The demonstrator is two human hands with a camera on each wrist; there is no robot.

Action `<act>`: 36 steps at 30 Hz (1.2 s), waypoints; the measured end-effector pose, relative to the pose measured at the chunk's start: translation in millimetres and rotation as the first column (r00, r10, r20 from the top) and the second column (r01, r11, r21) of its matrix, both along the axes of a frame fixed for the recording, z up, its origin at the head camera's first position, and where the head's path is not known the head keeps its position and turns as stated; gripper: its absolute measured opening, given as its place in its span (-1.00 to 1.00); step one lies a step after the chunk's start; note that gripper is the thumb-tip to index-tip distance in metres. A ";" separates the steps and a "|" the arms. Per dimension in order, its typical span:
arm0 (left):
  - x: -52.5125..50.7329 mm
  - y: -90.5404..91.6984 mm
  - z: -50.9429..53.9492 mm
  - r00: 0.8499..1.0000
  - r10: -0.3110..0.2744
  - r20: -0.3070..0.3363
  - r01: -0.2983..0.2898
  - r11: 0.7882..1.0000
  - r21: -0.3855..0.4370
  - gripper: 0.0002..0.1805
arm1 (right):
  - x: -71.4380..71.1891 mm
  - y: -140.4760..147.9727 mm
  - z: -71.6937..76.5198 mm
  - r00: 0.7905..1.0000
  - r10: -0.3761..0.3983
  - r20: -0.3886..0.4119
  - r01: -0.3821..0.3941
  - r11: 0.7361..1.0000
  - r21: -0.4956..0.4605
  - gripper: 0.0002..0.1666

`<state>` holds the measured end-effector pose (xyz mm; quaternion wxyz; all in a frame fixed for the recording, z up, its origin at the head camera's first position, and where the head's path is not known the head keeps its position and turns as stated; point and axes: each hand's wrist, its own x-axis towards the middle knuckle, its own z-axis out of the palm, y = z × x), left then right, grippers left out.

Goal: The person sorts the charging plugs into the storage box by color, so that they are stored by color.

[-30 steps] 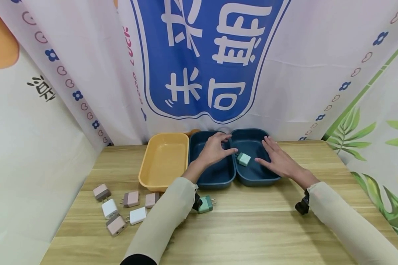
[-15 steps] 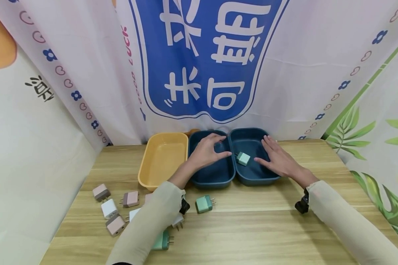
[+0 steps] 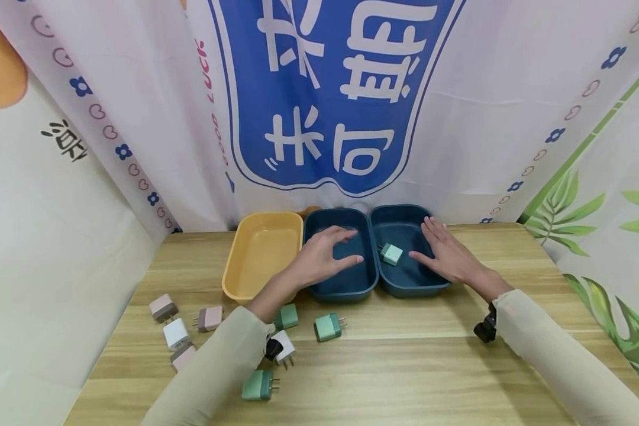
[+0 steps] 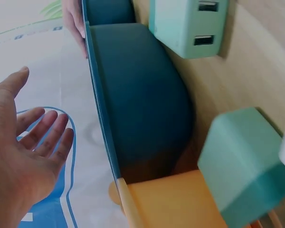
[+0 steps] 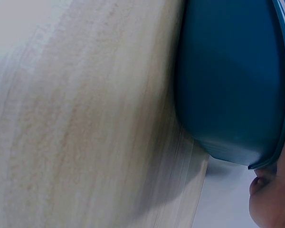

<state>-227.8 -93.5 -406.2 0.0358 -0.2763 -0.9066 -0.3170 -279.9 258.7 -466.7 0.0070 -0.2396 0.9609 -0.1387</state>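
Observation:
The left hand (image 3: 319,258) is over the middle blue tray (image 3: 347,294), thumb apart from its relaxed fingers and nothing between them; the left wrist view shows this hand (image 4: 26,147) too. Over the right edge of the right blue tray (image 3: 412,291) is the right hand (image 3: 449,254), fingers extended, holding nothing. Inside that tray a green charger (image 3: 391,254) lies near its left wall. In the right wrist view the right hand (image 5: 275,194) is only partly visible beside the tray (image 5: 232,85).
A yellow tray (image 3: 263,254) stands left of the blue ones. In front lie green chargers (image 3: 328,327) (image 3: 257,385), a white charger (image 3: 284,347) by the left wrist, and pink chargers (image 3: 210,319) and another white one (image 3: 176,334) further left. A curtain (image 3: 484,118) hangs behind.
The left hand has moved left, away from the green charger in the right tray, to over the middle tray. The right hand has stayed almost in place.

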 end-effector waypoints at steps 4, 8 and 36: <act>6.7 -4.5 0.7 1.000 -0.022 -0.001 0.022 1.000 -0.018 -0.32 | 0.0 1.2 1.0 1.000 -0.005 0.004 0.005 1.000 0.008 0.13; 14.4 -9.5 2.7 0.999 -0.043 -0.001 0.043 0.999 -0.018 -0.32 | -0.1 1.4 1.9 1.000 -0.006 0.010 0.006 1.000 0.012 0.14; 70.3 -41.5 2.4 0.989 -0.134 -0.070 0.132 0.991 -0.026 -0.40 | -0.5 1.6 0.2 1.000 -0.001 0.008 0.001 1.000 -0.005 0.16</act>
